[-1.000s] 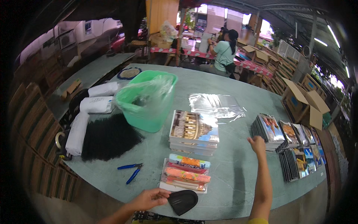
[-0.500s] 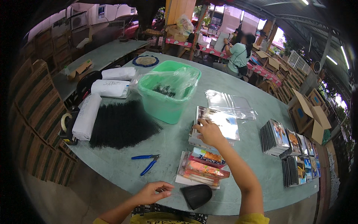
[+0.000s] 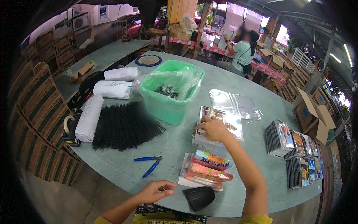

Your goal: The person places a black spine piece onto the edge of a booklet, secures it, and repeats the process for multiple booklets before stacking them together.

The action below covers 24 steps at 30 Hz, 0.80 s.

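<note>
Resting flat on a stack of glossy picture booklets (image 3: 218, 127) at mid-bench, the right hand (image 3: 212, 128) lies palm down, fingers loosely spread over the top cover and pinching nothing. Left hand (image 3: 156, 191): at the near edge of the bench (image 3: 179, 143), fingers half curled, empty, just beside a black cone-shaped plastic piece (image 3: 199, 197).

Bench: grey-green, smooth, rounded.

Between the hands: a bundle of bright flat packets (image 3: 207, 170) (pink, orange, blue wrappers) on a white sheet. To its left, blue-handled pliers (image 3: 149, 163).

Behind the booklets: a green plastic tub (image 3: 167, 100) lined with a clear crinkled bag, and clear film sleeves (image 3: 233, 102) lying flat.

Far left: a fan of thin black ribbed strips (image 3: 123, 125) and white paper-wrapped rolls (image 3: 89, 117).

Right edge: upright rows of printed cards (image 3: 285, 136).
</note>
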### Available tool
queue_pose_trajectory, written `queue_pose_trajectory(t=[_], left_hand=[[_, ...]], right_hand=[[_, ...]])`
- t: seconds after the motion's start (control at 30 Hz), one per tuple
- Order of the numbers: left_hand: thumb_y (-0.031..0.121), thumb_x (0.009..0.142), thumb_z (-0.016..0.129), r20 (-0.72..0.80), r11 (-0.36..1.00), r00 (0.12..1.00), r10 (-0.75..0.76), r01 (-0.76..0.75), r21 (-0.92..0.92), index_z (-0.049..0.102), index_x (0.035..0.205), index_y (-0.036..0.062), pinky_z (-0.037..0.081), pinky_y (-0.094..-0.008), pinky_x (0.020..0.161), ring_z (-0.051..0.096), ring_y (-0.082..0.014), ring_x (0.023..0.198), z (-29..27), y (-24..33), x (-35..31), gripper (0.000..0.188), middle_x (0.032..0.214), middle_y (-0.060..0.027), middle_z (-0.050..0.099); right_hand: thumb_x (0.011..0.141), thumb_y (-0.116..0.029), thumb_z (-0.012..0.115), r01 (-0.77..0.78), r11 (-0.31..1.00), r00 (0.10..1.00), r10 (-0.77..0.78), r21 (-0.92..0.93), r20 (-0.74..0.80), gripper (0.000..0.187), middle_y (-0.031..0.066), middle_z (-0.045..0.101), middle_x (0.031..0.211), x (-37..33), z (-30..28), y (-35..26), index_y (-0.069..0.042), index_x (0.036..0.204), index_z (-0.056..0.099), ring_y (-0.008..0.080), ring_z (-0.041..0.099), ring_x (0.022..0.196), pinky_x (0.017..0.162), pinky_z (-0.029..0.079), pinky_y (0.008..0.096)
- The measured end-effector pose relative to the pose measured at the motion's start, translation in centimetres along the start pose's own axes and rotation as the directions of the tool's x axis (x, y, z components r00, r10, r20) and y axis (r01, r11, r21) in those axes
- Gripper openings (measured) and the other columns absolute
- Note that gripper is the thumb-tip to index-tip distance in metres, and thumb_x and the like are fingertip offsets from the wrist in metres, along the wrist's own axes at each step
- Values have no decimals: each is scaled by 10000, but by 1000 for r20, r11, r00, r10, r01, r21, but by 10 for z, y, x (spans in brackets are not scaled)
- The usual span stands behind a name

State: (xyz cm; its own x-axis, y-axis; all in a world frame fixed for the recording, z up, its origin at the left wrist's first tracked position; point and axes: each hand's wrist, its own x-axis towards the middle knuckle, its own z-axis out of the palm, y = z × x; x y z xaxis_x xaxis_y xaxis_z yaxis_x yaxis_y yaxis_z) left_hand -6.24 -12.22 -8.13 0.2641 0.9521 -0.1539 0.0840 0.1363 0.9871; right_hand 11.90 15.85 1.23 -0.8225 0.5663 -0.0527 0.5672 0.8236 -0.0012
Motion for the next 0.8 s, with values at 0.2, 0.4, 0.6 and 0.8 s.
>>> queue_pose_trajectory(t=[0.2, 0.4, 0.6, 0.8], left_hand=[[212, 892, 591, -42, 997, 999, -16, 13, -78, 573, 1124, 22, 459, -259, 777, 563, -104, 879, -8, 4, 4, 300, 949, -52, 612], [179, 877, 606, -207, 960, 964, 168, -208, -190, 479, 1214, -3, 442, -265, 835, 539, -112, 953, -2, 26, 82, 403, 1055, -56, 578], [104, 776, 703, -97, 398, 941, 325, -229, -888, 455, 1213, -37, 423, -317, 917, 534, -171, 1077, -10, 84, 142, 522, 1187, -118, 551], [61, 668, 782, 17, 949, 964, 266, -258, -182, 533, 1110, -58, 461, -315, 853, 581, -155, 946, 2, 86, 141, 521, 1035, -99, 632]], right_hand=[[698, -65, 630, 53, 970, 996, -34, 236, -85, 407, 143, 601, 994, 4, 1, 26, -150, 1094, 586, 336, 590, 915, 797, 473, 424], [775, 19, 551, 55, 835, 844, 254, 547, -472, 391, 185, 620, 1033, -29, -34, -4, -102, 1147, 542, 314, 618, 922, 825, 473, 363], [828, -33, 594, 635, 109, 515, 679, 765, -523, 474, 101, 546, 1167, -130, -35, -56, 8, 1269, 424, 157, 566, 998, 863, 457, 303], [771, 84, 597, 111, 261, 603, 749, 959, -273, 322, 94, 620, 1047, -217, 92, -29, 27, 1081, 534, 164, 581, 975, 864, 449, 300]])
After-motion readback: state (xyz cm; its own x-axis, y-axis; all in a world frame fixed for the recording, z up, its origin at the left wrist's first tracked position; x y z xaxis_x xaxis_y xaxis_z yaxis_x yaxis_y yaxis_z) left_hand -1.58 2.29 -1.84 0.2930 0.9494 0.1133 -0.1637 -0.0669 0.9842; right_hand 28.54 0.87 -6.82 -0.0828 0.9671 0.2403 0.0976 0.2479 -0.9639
